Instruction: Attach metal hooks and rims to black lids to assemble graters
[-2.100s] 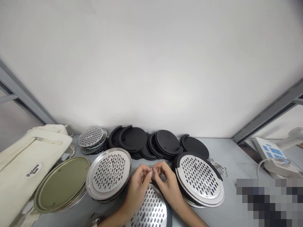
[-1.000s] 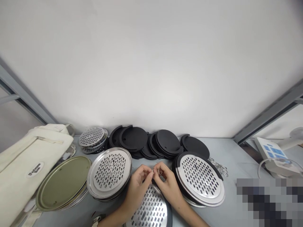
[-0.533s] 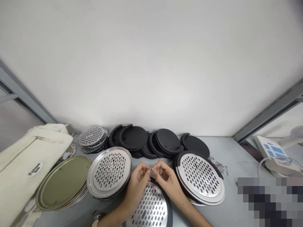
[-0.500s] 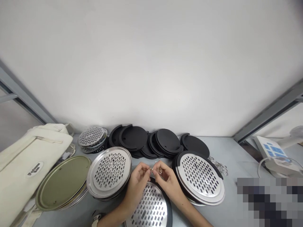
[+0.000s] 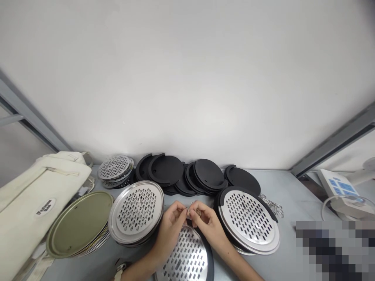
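Observation:
My left hand (image 5: pixel 172 226) and my right hand (image 5: pixel 207 225) meet fingertip to fingertip above a round perforated metal grater disc (image 5: pixel 187 255) with a black rim. Both are pinched closed on a small metal wire clip (image 5: pixel 198 212), whose loop shows at the right fingers; its other end is mostly hidden. To the left of my hands leans a stack of silver grater discs (image 5: pixel 137 210). On the right, another grater disc (image 5: pixel 249 218) sits in a black holder atop a stack.
Black round lids (image 5: pixel 166 169) lie overlapped along the wall. Smaller perforated discs (image 5: pixel 113 167) are piled at the back left. Olive-green plates (image 5: pixel 80 224) are stacked beside a cream bag (image 5: pixel 35 207). Loose wire clips (image 5: pixel 274 207) lie right, near a white device (image 5: pixel 341 187) with blue buttons.
My fingertips have drawn slightly closer together around the small clip. The camera view has shifted a little; the stacks remain in place.

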Demonstrator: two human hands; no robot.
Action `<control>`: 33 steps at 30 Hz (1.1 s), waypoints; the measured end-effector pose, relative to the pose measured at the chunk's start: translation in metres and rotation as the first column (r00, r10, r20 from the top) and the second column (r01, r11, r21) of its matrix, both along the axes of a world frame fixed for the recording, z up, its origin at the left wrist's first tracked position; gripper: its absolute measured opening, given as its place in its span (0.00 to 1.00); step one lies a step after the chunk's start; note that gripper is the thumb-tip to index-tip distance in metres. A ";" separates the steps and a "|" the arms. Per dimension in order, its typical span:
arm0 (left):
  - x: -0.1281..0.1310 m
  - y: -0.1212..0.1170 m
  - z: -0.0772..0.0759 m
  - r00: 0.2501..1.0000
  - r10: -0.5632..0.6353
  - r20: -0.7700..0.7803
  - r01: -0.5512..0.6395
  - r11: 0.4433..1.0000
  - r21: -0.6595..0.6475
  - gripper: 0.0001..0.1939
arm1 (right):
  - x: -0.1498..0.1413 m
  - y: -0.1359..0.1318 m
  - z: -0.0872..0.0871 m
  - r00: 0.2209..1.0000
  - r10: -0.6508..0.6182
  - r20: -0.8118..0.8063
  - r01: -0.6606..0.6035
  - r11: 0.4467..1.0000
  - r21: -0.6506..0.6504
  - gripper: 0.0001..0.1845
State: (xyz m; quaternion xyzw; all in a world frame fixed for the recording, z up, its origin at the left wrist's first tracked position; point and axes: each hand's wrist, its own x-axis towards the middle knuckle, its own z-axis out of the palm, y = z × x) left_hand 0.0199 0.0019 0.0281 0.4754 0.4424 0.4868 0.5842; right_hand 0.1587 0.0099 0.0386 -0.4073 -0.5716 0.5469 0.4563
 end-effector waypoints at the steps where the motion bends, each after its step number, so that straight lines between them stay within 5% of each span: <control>1: -0.001 0.000 0.000 1.000 0.007 -0.024 -0.007 1.000 0.006 0.13 | 0.001 0.000 -0.001 1.000 0.003 -0.004 -0.003 1.000 -0.008 0.18; 9: -0.001 0.000 -0.002 0.998 0.021 -0.066 -0.022 1.000 -0.011 0.17 | 0.000 0.003 -0.006 0.996 0.047 -0.072 -0.047 0.999 0.006 0.13; 33: 0.000 0.000 -0.005 0.997 0.004 -0.072 -0.003 1.000 0.006 0.15 | 0.002 0.002 -0.006 0.997 0.041 0.066 -0.044 0.997 0.057 0.08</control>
